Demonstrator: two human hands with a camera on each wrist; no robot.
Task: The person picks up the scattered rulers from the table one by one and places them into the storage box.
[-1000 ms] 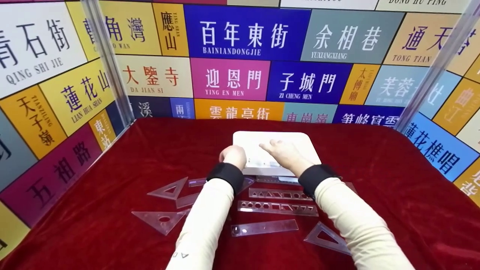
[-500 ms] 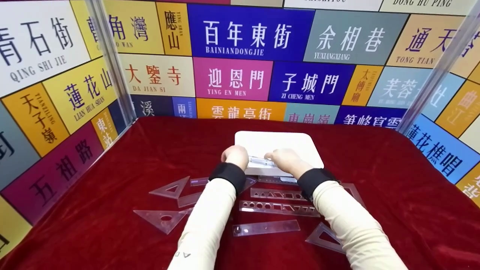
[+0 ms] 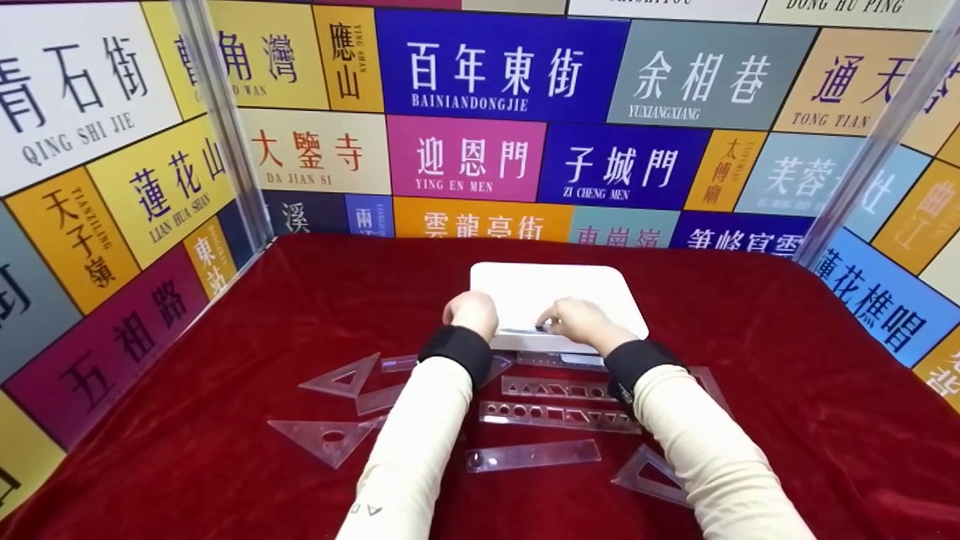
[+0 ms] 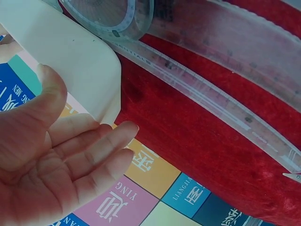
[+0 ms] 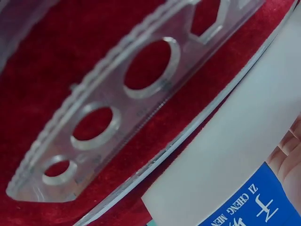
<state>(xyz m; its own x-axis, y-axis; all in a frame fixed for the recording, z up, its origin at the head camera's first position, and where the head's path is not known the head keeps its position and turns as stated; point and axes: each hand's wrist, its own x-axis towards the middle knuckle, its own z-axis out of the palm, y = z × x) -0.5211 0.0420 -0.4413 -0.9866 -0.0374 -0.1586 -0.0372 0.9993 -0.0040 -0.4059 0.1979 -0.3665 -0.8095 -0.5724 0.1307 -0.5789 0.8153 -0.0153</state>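
Note:
A white tray (image 3: 544, 344) with rounded corners lies on red velvet cloth toward the back. At its front left corner is my left hand (image 3: 472, 311). In the left wrist view, the thumb (image 4: 52, 84) hooks the rim of the front wall (image 4: 89, 59) and the bent fingers lie round the corner. My right hand (image 3: 583, 319) reaches over the front wall with its fingers bent. Its fingertips are at a clear, bluish strip (image 3: 516, 330) inside the tray, beside a small dark spot. The strip's far end disappears toward my left hand. Curled right fingers (image 5: 289, 146) show behind the wall in the right wrist view.
Before the tray lie clear rulers with cut-out shapes (image 3: 559, 416) and a plain clear strip (image 3: 532, 456). Clear set squares rest left (image 3: 322, 441) and right (image 3: 649, 480). A round dial piece (image 4: 110, 19) touches the tray. Sign-printed walls (image 3: 465, 161) enclose the back.
My right hand has come down toward the tray's front edge, lowering the clear strip from between my hands into the tray. My left hand stays at the corner.

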